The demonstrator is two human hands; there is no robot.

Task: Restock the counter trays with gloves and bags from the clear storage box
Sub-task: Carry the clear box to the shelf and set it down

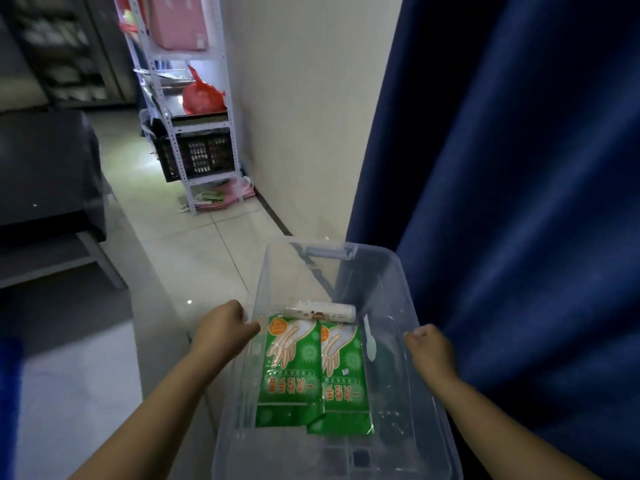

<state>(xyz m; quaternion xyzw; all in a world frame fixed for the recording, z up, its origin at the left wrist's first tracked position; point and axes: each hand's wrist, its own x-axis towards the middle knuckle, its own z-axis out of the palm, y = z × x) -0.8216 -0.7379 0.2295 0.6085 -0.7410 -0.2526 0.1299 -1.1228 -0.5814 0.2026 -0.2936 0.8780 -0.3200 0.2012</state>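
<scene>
The clear storage box sits low and centre in the head view, held off the floor between both hands, its long axis running from near to far. A moulded handle shows on its far end wall.

Contents: two green glove packs lie flat on the bottom, side by side and touching, the left pack slightly overlapping the right pack at the near corner. A white roll, presumably bags, lies crosswise against their far ends.

The left hand grips the left rim with its fingers curled over the edge. The right hand grips the right rim, knuckles up and fingers folded round it. Both forearms reach in from the near edge.

Surroundings: a dark blue curtain hangs just right of the box. A pale wall stands beyond. A pale tiled floor lies below. At far left a white metal shelf rack holds a red bag, a black crate and a pink box. Dark furniture occupies the left side.
</scene>
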